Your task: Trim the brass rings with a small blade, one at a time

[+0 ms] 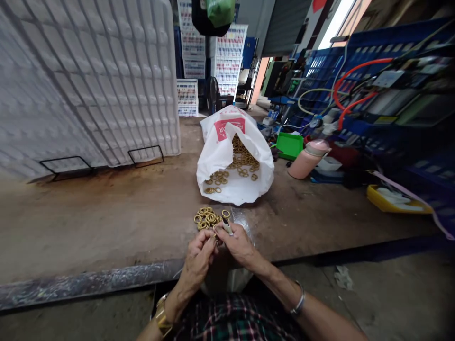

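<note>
My left hand (199,253) is closed, thumb against fingertips, on a small brass ring (214,235) at the front edge of the bench. Right beside it, my right hand (239,245) is closed around a small pale tool with a dark tip (227,227); its exact kind is unclear. The fingertips of both hands meet around the ring, which they partly hide. Just beyond them lies a small pile of brass rings (206,217). Behind the pile, a white plastic bag (236,192) lies with its mouth toward me and many more rings inside.
White plastic trays (142,85) stand upright at the left in black wire stands (145,155). To the right are a pink bottle (307,160), a green tray (289,145), a yellow tray (382,201) and blue crates (377,45). White crates (227,42) are stacked behind the bench.
</note>
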`<state>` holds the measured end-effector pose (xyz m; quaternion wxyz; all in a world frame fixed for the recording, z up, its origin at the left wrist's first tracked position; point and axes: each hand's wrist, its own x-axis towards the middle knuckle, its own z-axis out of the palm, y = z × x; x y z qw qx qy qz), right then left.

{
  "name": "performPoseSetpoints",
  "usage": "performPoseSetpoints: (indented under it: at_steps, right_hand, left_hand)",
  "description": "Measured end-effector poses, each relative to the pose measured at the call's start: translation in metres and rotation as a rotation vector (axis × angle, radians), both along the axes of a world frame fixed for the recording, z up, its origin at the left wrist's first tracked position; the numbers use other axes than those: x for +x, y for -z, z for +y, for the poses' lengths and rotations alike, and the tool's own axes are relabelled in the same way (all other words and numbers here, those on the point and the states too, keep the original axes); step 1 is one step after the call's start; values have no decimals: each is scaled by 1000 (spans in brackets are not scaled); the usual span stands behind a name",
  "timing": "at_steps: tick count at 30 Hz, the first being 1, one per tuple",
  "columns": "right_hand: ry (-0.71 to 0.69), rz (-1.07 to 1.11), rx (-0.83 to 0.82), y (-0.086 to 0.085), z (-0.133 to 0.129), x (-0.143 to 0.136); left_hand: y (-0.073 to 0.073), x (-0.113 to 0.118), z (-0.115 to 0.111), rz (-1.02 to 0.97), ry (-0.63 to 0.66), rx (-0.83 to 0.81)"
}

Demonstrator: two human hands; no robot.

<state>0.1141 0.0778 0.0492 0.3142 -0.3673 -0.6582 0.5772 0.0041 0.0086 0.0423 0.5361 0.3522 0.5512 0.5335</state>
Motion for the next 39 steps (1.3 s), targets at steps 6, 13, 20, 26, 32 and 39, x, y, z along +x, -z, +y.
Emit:
performPoseSetpoints:
  at_steps: [6,13,20,26,32,39]
  right_hand:
    - [-15,0,21,3,-1,-2]
    - [-35,-60,86,0,-4,-4]
    - [33,-267,347,9,0,6]
    - [-124,-477,628,14,-8,11]
    - [-103,-606,707,15,-9,10]
    - [-108,-706,716,9,-11,10]
  left_hand:
    - [2,-1,0,-159,13,-5]
    - [9,-2,-4,-260,-18,6]
    - [9,-2,-7,-301,-64,1]
    - [9,-2,-7,-196,-76,39]
    - [6,0,-8,-121,-92,48]
    - [6,0,-9,-19,-114,42]
